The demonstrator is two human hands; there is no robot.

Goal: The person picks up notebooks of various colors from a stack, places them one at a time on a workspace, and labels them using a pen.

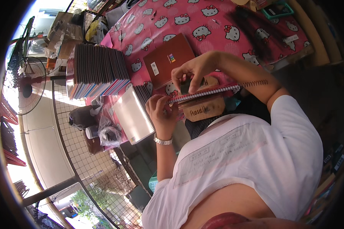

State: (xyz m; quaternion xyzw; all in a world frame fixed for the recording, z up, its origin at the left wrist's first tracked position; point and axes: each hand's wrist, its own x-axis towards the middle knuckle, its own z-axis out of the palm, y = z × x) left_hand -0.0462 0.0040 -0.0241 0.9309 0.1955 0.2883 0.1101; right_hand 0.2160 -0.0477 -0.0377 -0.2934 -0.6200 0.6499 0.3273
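Observation:
Edge-on before my chest is a notebook [204, 93] with a row of punched holes along its spine. A dark wire coil [255, 83] runs on past its right end as a loose spiral. My left hand [162, 112], below a metal-band watch, is closed on the notebook's left end. From above, my right hand [195, 72] bends over the spine, thumb and fingers closed around a small dark piece [185, 86] whose kind I cannot make out. Beneath is a wooden block [204, 110] with handwriting on it. A reddish-brown spiral notebook [164, 57] lies just beyond my hands.
A tall stack of spiral notebooks [97, 63] stands at left on the pink cartoon-print tablecloth [149, 23]. Nearer lies a white-covered spiral notebook [132, 114], beside a clear plastic bag [109, 131]. A fan [28, 86] stands far left; a green tray [278, 10] sits at the far right.

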